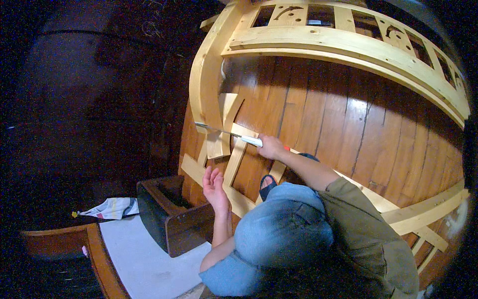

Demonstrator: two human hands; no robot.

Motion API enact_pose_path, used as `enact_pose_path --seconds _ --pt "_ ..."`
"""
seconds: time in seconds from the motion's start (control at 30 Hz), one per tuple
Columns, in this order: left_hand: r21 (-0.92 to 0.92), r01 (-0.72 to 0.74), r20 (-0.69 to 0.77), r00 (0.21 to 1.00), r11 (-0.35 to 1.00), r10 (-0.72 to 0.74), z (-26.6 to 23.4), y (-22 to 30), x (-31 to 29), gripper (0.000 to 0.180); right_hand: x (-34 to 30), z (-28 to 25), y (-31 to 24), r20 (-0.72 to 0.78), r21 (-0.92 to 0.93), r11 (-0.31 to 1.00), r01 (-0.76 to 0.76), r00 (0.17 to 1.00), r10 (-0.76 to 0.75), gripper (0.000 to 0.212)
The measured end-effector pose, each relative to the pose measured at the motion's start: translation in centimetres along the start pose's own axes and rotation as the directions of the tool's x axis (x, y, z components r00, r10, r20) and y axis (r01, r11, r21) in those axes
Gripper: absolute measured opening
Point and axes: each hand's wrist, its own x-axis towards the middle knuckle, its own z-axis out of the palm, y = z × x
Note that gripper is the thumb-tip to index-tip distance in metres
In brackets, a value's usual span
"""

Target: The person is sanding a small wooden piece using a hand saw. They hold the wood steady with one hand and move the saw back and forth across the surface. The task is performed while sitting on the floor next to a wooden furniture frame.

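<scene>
My right hand [271, 147] grips a handsaw by its white handle [251, 141], and a bit of orange shows just past the hand. The saw's thin blade [219, 130] is seen nearly edge-on. It crosses a pale wooden post [206, 79] close to the post's near end [218, 149]. How deep the blade sits in the wood I cannot tell. Just short of that end, my left hand [214, 187] is raised with fingers apart and a little curled, holding nothing. Beneath the post lie pale wooden slats [236, 162] of a frame on the floor.
A pale wooden railing [318, 40] with cut-out panels extends right from the post. Brown floorboards [328, 114] lie below. More pale framing [423, 207] is at right. A dark open box [191, 226] stands on a white board [149, 269], beside a cloth [117, 208]. My sandalled foot [268, 185] is among the slats.
</scene>
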Motion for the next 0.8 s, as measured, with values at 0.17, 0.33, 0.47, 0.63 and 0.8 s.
enact_pose_path --seconds 0.17,0.33,0.47,0.63,0.8 --pt "0.003 0.042 0.009 0.999 0.999 -0.042 0.9 0.1 -0.6 0.042 0.0 -0.4 0.7 -0.025 0.046 0.999 0.003 1.0 -0.002 0.031" --pt "0.018 0.035 -0.046 0.998 0.999 -0.034 -0.7 0.9 0.2 0.041 -0.1 -0.9 -1.3 -0.044 0.082 0.992 0.094 0.995 -0.091 0.032" --pt "-0.112 -0.079 -0.099 0.993 0.991 0.068 -0.4 1.1 1.8 0.037 1.8 -1.8 -0.7 -0.046 0.025 0.995 0.095 0.995 -0.094 0.035" --pt "-0.243 -0.142 -0.216 0.972 0.96 0.089 -1.4 -0.5 2.6 0.036 1.0 -2.1 -0.1 -0.055 -0.012 0.994 0.109 0.992 -0.109 0.039" --pt "-0.285 -0.18 -0.337 0.938 0.942 0.077 -3.5 1.0 1.3 0.035 -0.3 -2.1 -1.0 -0.08 0.015 0.974 0.224 0.972 -0.222 0.028"
